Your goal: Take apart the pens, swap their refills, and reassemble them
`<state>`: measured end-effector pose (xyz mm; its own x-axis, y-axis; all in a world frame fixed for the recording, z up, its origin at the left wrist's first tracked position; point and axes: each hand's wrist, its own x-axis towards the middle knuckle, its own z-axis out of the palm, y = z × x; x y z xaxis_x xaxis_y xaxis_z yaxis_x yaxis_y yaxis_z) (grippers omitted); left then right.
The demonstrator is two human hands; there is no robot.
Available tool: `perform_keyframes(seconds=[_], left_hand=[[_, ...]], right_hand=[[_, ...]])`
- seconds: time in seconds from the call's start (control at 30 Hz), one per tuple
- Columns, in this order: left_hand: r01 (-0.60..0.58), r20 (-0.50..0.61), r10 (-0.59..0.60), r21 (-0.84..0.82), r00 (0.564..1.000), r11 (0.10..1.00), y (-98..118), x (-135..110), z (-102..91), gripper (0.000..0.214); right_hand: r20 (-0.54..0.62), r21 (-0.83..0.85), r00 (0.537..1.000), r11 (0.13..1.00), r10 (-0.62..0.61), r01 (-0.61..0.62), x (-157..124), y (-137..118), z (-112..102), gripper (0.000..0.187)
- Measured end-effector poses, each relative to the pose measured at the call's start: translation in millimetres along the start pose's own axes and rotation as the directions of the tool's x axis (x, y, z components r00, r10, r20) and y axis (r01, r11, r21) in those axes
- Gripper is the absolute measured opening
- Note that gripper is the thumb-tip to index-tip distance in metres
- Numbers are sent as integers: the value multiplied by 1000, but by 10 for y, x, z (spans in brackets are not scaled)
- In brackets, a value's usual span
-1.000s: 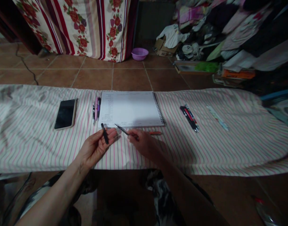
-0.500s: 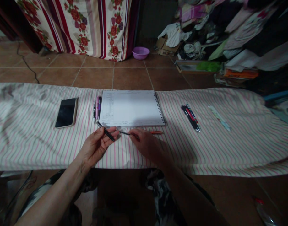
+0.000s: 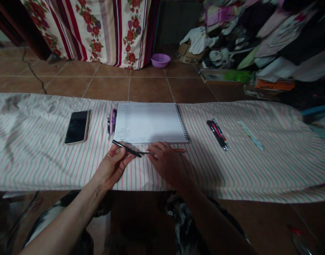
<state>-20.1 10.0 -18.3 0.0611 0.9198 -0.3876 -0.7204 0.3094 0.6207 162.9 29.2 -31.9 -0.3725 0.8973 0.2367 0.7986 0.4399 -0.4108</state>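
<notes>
My left hand [image 3: 115,161] is closed on a black pen [image 3: 127,148], pinched between thumb and fingers and slanting down to the right. A thin dark stick [image 3: 143,152] reaches from behind that pen to the fingertips of my right hand [image 3: 163,159], which pinch it; what kind of thing it is I cannot tell. Just beyond both hands lies a spiral notebook [image 3: 154,122], its page mostly blank with a printed column on the left. An orange pen [image 3: 179,150] rests on the cloth beside my right hand, partly hidden by it.
On the striped cloth [image 3: 271,170], a phone [image 3: 77,127] lies to the left. Several pens [image 3: 111,122] line the notebook's left side, and more pens [image 3: 217,135] lie to its right, near a pale pen-like item [image 3: 250,135]. A purple basin [image 3: 160,61] stands on the floor.
The black pen in my left hand has moved right and tilted flatter, closer to my right hand. The gap between the two hands' fingertips has narrowed. The view has shifted slightly.
</notes>
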Motion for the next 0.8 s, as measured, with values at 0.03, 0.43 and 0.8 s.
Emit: perform_keyframes(seconds=[0.03, 0.43, 0.8], left_hand=[[-5, -3, 5, -2, 1000, 1000, -7, 5, 2, 18], [-26, -47, 31, 105, 998, 994, -70, -2, 91, 16], [-113, 27, 116, 524, 993, 844, -20, -60, 110, 24]], right_hand=[[-23, 19, 1000, 1000, -5, 6, 1, -15, -12, 14], [-61, 487, 996, 873, 60, -23, -11, -168, -14, 17], [-61, 551, 990, 831, 125, -71, 11, -58, -100, 15]])
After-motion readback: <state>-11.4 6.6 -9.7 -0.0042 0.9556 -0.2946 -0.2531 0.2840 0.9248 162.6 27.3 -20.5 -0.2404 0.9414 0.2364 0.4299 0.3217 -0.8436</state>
